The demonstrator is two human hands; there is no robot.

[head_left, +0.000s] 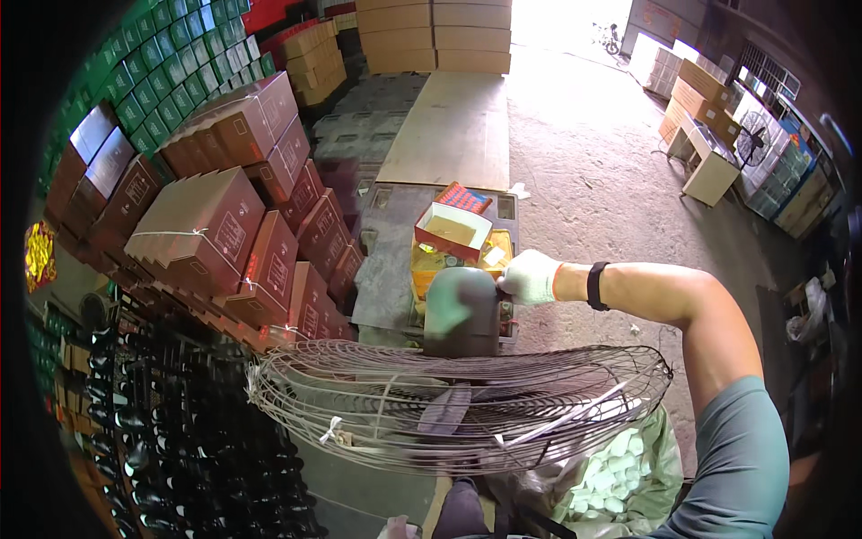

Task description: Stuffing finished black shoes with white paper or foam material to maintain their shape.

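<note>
A large industrial fan stands right in front of me, its round wire cage [386, 449] seen edge-on with strips of white tie on the wires. Inside the cage shows a grey blade [444, 410]. Behind it sits the grey motor housing [461, 314]. My right hand [530, 277], in a white knit glove, is at the housing's far right side, its fingers closed around a small dark part I cannot make out. At the lower edge a pale patch looks like my gloved left hand [395, 528]; its fingers are hidden.
Beyond the fan, an open carton [453, 230] rests on a yellow crate [499, 247]. Stacked brown cartons [202, 229] rise on the left, above racks of black parts [180, 440]. A sack of white pieces [615, 476] lies below the cage. Another fan [754, 139] stands far right.
</note>
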